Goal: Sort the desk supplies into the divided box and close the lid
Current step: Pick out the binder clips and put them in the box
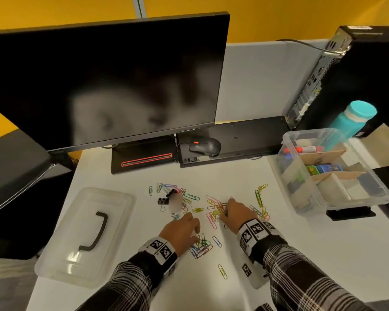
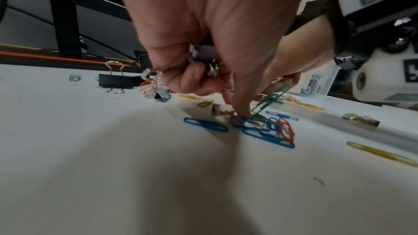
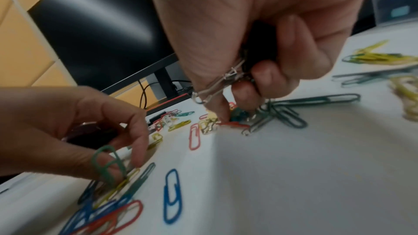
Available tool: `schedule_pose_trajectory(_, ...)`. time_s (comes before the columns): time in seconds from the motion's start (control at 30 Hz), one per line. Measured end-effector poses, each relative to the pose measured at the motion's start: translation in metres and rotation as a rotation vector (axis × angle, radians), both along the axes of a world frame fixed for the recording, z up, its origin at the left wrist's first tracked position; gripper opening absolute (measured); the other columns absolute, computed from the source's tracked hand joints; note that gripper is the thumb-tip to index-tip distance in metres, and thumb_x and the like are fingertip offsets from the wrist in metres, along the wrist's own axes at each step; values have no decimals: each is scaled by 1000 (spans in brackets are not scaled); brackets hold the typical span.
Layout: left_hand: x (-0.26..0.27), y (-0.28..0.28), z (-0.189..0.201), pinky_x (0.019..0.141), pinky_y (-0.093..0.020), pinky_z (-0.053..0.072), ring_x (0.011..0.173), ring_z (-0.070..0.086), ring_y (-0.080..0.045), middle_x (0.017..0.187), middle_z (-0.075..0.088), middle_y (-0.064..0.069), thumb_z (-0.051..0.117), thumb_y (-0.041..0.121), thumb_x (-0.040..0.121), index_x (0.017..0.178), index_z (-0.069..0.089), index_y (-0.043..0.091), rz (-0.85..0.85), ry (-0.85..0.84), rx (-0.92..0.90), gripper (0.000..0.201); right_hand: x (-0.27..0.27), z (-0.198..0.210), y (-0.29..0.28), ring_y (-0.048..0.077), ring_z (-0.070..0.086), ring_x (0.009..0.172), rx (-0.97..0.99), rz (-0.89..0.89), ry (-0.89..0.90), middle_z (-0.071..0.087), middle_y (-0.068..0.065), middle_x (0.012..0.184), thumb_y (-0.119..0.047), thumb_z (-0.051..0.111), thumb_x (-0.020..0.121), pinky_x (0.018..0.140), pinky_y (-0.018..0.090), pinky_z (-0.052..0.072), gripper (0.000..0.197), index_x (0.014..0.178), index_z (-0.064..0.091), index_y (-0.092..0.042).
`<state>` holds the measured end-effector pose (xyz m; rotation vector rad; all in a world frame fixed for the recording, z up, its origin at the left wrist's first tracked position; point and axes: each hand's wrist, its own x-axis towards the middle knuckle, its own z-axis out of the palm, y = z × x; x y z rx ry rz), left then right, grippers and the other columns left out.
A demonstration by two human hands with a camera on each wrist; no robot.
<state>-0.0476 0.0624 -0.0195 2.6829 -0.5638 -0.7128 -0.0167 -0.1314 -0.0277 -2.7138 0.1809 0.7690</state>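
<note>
White desk: both hands' curled fingers half-hide the binder clips they grip.

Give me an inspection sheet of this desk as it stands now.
Surface: white desk, strewn with supplies.
Job's things: coloured paper clips and black binder clips loose; divided box open at right, markers and other supplies inside; clear lid off, at left.
Clutter: teal bottle, mouse.
Hands: left hand holds small binder clips, fingertip on a blue clip; right hand holds binder clips in its curled fingers.
Cables: mouse lead, a cable by the computer tower.
Surroundings: dark monitor, yellow wall.
</note>
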Motion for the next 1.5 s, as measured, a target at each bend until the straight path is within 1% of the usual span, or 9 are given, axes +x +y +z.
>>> schedule_pose_trajectory(0.17,3,7,-9,80,-31,49,89,58,-19,107,45,4,55,31,92,100,56,17,49,22,-59,16,-2,12,-24,12,40,50,742,-444,37,50,1,62,-31,60,89,43,21,34,24,72,55,-15)
schedule_pose_trajectory(0.3,6,17,-10,81,-29,49,88,58,-15,104,42,9,58,34,89,103,53,21,109,44,-155,20,-12,18,-44,11,27,43,1517,-881,261,33,-2,56,-29,55,89,35,20,20,20,75,51,-15)
schedule_pose_trajectory(0.43,4,23,-8,72,-22,42,73,49,-10,113,41,7,58,33,89,104,52,20,60,41,-89,21,-15,17,-46,12,32,43,1723,-853,369,38,0,58,-32,61,73,36,21,18,22,73,57,-11)
schedule_pose_trajectory(0.67,8,21,-8,70,-21,39,71,46,-10,113,43,5,54,32,91,104,52,18,18,35,-55,19,-4,24,-25,11,36,48,926,-440,97,48,0,62,-25,48,96,42,20,28,37,60,56,-18)
schedule_pose_trajectory(0.83,5,20,-7,68,-22,39,75,51,-14,115,44,2,49,28,94,107,51,16,-17,-2,-26,18,-1,29,-12,22,56,79,87,472,-61,61,0,107,-9,37,93,69,29,42,42,131,36,-28)
schedule_pose_trajectory(0.97,3,23,-5,69,-26,44,86,59,-19,118,47,3,44,22,95,115,50,20,-79,-65,-40,20,1,31,-8,32,59,101,-74,667,-59,54,11,126,-9,38,94,76,34,45,54,143,24,-26)
schedule_pose_trajectory(1.17,3,34,-7,68,-34,51,86,60,-25,122,49,-5,47,6,91,122,51,21,-263,-117,66,35,3,25,-3,24,50,71,-101,630,2,58,9,95,-13,40,96,64,32,41,47,139,22,-17)
schedule_pose_trajectory(1.3,10,35,-5,71,-34,49,87,59,-26,123,46,-6,46,11,93,124,48,17,-236,-98,101,32,2,26,-16,10,41,57,344,260,35,45,-5,70,-20,35,100,51,20,34,5,105,33,-19)
schedule_pose_trajectory(1.5,14,40,-4,77,-30,48,90,60,-24,124,41,-2,51,29,93,120,46,17,-96,-3,66,30,-10,48,-36,13,35,48,1593,-609,462,49,6,72,-17,60,85,41,22,18,13,93,52,-11)
